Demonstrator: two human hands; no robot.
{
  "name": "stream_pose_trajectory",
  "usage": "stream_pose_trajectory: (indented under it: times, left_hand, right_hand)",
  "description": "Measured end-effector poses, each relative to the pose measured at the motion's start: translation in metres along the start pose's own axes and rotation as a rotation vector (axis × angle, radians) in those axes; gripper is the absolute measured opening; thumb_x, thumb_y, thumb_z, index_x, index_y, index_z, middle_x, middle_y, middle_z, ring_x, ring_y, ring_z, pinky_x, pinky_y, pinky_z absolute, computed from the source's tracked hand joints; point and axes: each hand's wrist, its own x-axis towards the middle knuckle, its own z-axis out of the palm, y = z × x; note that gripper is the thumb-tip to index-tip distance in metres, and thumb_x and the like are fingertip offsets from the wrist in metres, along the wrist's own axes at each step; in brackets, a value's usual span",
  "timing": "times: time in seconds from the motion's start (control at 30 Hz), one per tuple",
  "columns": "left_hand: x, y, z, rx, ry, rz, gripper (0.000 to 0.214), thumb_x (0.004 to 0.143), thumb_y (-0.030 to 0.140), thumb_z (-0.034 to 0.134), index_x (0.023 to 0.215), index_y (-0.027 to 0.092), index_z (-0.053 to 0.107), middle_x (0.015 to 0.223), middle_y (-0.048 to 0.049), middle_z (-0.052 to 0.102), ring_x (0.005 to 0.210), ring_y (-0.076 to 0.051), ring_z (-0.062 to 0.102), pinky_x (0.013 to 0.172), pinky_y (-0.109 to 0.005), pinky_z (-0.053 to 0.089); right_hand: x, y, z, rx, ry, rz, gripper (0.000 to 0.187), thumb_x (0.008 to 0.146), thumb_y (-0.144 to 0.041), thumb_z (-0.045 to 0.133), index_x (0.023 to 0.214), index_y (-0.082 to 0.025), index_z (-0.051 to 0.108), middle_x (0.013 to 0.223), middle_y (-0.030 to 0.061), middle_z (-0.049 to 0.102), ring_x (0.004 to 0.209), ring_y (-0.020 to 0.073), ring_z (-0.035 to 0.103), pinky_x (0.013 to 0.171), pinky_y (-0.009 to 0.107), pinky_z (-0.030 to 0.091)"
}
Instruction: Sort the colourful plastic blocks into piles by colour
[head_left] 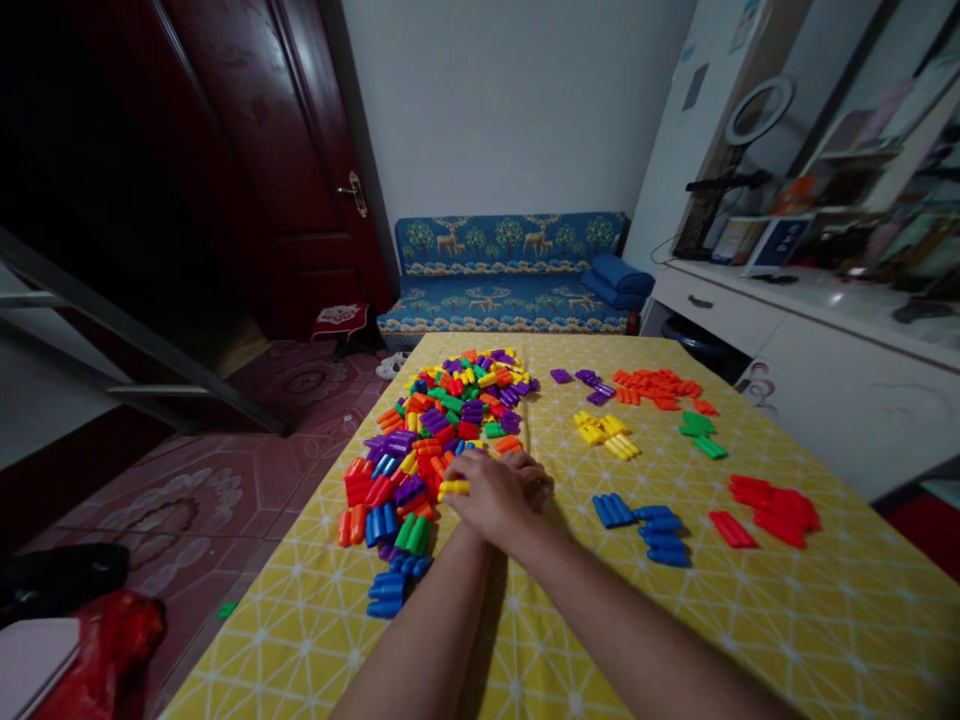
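Note:
My forearms cross over the table, the right over the left. My right hand (491,492) reaches to the left, its fingers closed at a yellow plastic block (454,488) on the edge of a mixed pile. Partly behind it, my left hand (534,478) is turned to the right with curled fingers; whatever they hold is hidden. The mixed pile of coloured blocks (446,432) spreads along the table's left side. Right of my hands lie blue blocks (664,535), yellow blocks (604,432) and red blocks (776,508), grouped by colour.
Farther back on the yellow patterned tablecloth (570,640) are orange blocks (656,385), green blocks (699,430) and purple blocks (596,385). A blue sofa (510,295) stands beyond the table. To the right is a white cabinet (840,390), to the left a ladder (142,330).

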Motion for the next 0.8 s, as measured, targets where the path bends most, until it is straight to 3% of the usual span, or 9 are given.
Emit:
stream_pose_trajectory:
  times: [0.13, 0.23, 0.37, 0.47, 0.6, 0.73, 0.8]
  left_hand:
    - [-0.002, -0.002, -0.004, -0.031, -0.153, 0.139, 0.01, 0.077, 0.022, 0.066, 0.084, 0.021, 0.073, 0.087, -0.0058, 0.067, 0.088, -0.024, 0.061, 0.076, -0.033, 0.049]
    - [-0.002, -0.005, -0.007, -0.032, -0.215, 0.2, 0.018, 0.078, 0.018, 0.063, 0.092, 0.021, 0.074, 0.097, -0.0068, 0.068, 0.091, -0.02, 0.061, 0.081, -0.03, 0.048]
    - [-0.001, -0.005, -0.008, -0.016, -0.235, 0.196, 0.018, 0.082, 0.022, 0.062, 0.095, 0.021, 0.074, 0.098, -0.0078, 0.067, 0.092, -0.019, 0.06, 0.082, -0.03, 0.047]
    - [-0.001, -0.005, -0.008, -0.015, -0.237, 0.195, 0.018, 0.083, 0.024, 0.061, 0.095, 0.021, 0.074, 0.097, -0.0076, 0.067, 0.092, -0.019, 0.06, 0.082, -0.03, 0.047]
    - [-0.001, -0.005, -0.008, -0.016, -0.239, 0.188, 0.018, 0.082, 0.022, 0.061, 0.095, 0.021, 0.074, 0.099, -0.0074, 0.068, 0.094, -0.02, 0.06, 0.083, -0.03, 0.047]
    - [-0.001, -0.003, -0.009, -0.023, -0.221, 0.173, 0.018, 0.084, 0.018, 0.058, 0.093, 0.02, 0.073, 0.095, -0.0071, 0.069, 0.09, -0.019, 0.061, 0.079, -0.029, 0.047]
    - [-0.001, -0.001, -0.011, -0.008, -0.131, 0.145, 0.019, 0.085, 0.016, 0.055, 0.093, 0.02, 0.072, 0.093, -0.0072, 0.069, 0.089, -0.019, 0.061, 0.078, -0.029, 0.047]
  right_hand:
    - [0.031, 0.05, -0.07, -0.053, 0.039, 0.033, 0.021, 0.082, -0.029, 0.061, 0.101, -0.029, 0.068, 0.094, 0.0016, 0.073, 0.085, 0.0212, 0.067, 0.075, 0.031, 0.05]
    - [0.049, 0.109, -0.129, -0.26, 0.176, 0.254, 0.028, 0.084, -0.028, 0.057, 0.108, -0.024, 0.069, 0.1, 0.0065, 0.073, 0.092, 0.0229, 0.067, 0.075, 0.03, 0.049]
    - [0.048, 0.174, -0.183, -0.657, 0.18, 0.541, 0.04, 0.088, -0.026, 0.049, 0.123, -0.017, 0.065, 0.113, 0.0176, 0.069, 0.096, 0.0293, 0.067, 0.074, 0.036, 0.048]
    - [0.037, 0.193, -0.194, -0.783, 0.039, 0.548, 0.047, 0.086, -0.022, 0.049, 0.13, -0.014, 0.06, 0.116, 0.0212, 0.066, 0.098, 0.0296, 0.066, 0.074, 0.036, 0.048]
    - [0.026, 0.183, -0.187, -0.781, -0.074, 0.451, 0.044, 0.086, -0.02, 0.048, 0.127, -0.018, 0.064, 0.113, 0.0169, 0.068, 0.103, 0.0289, 0.064, 0.08, 0.036, 0.047]
    - [0.018, 0.156, -0.177, -0.823, -0.035, 0.331, 0.035, 0.086, -0.026, 0.052, 0.116, -0.017, 0.07, 0.11, 0.0162, 0.069, 0.105, 0.0326, 0.061, 0.085, 0.042, 0.046]
    - [0.013, 0.14, -0.164, -0.753, 0.032, 0.214, 0.032, 0.085, -0.026, 0.055, 0.112, -0.018, 0.07, 0.111, 0.0144, 0.068, 0.107, 0.0316, 0.059, 0.09, 0.042, 0.046]
